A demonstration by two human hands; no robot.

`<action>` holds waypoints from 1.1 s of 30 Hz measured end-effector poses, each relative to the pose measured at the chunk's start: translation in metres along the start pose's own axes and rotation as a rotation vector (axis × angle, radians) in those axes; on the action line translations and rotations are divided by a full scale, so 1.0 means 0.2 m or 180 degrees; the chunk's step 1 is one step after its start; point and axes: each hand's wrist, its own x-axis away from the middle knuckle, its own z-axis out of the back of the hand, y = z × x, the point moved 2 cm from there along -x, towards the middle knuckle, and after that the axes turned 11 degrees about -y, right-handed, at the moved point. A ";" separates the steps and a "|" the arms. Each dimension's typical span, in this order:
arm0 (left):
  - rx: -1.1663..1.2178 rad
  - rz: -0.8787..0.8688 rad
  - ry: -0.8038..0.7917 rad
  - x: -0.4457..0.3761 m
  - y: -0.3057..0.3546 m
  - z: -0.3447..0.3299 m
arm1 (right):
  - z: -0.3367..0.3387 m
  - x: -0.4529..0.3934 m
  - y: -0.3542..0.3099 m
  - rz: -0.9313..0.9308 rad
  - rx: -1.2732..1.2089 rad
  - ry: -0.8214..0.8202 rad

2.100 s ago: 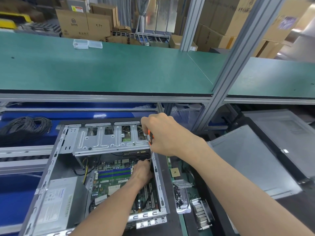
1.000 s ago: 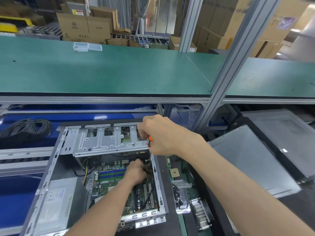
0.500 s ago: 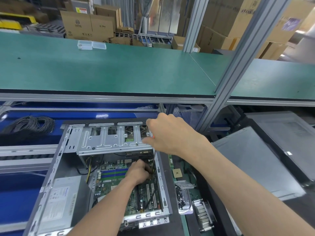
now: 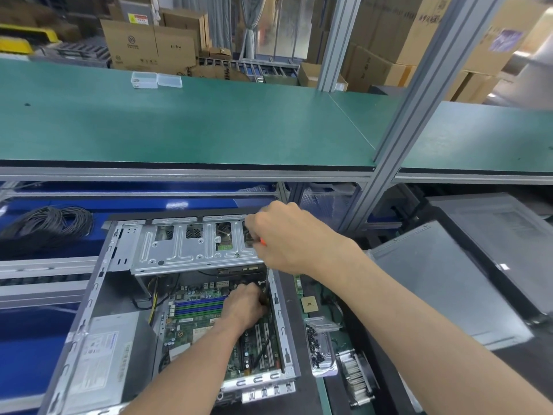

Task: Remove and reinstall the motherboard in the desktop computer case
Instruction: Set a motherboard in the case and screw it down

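Note:
An open desktop case (image 4: 98, 283) lies on its side on the lower bench, with the green motherboard (image 4: 191, 333) inside and a silver drive cage (image 4: 191, 250) across its far end. My right hand (image 4: 287, 238) grips a screwdriver with an orange handle (image 4: 262, 242); its shaft (image 4: 267, 277) points down into the case's far right corner. My left hand (image 4: 245, 305) is inside the case at that corner, fingers curled around the shaft's tip area; what they hold is hidden.
A grey power supply (image 4: 98, 363) fills the case's near left. Right of the case lie a CPU chip (image 4: 308, 304), a clear box of screws (image 4: 318, 345) and a heatsink (image 4: 356, 375). Grey side panels (image 4: 443, 283) lean at right. Black cables (image 4: 48, 223) coil at left.
My right hand has twisted slightly on the screwdriver and shifted a little; my left hand moved from the board's middle up toward the far right corner by the shaft.

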 end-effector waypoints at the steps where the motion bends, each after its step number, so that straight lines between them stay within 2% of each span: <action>1: -0.0014 -0.0009 0.0005 0.00 0.00 0.00 | 0.00 0.00 0.00 0.0177 -0.0163 -0.0130; 2: -0.0032 -0.0017 0.0007 0.00 0.00 0.00 | 0.00 0.01 0.00 0.0302 -0.0255 -0.0266; 4: -0.0077 -0.0028 0.0028 0.01 0.00 0.00 | 0.01 0.02 -0.01 0.0259 -0.0192 -0.0134; 6: -0.0103 -0.0047 0.0039 0.00 0.00 -0.01 | 0.00 0.02 0.00 -0.0136 0.0140 0.0176; 8: -0.0126 -0.0079 0.0008 0.00 0.01 -0.02 | -0.01 0.01 0.01 -0.0341 0.0277 0.0230; 14: -0.0177 -0.0255 -0.0051 0.00 0.03 -0.02 | -0.04 0.01 0.03 0.0134 -0.0403 0.0035; 20: -0.0001 -0.0333 -0.0033 0.00 0.05 0.01 | -0.04 0.02 0.04 0.0117 -0.0655 0.0463; 25: 0.0251 -0.0350 -0.0256 0.03 0.02 0.08 | 0.04 0.05 0.04 0.0167 -0.0785 0.1224; 28: 0.0977 -0.0138 -0.0564 0.09 -0.11 0.13 | 0.10 0.07 0.06 0.0055 -0.0995 0.1733; 30: 0.1694 0.0052 -0.0455 0.16 -0.21 0.19 | 0.12 0.06 0.05 0.0018 -0.1075 0.1876; 33: 0.3623 0.0411 -0.0146 0.26 -0.30 0.27 | 0.11 0.04 0.00 0.0034 -0.1104 0.1882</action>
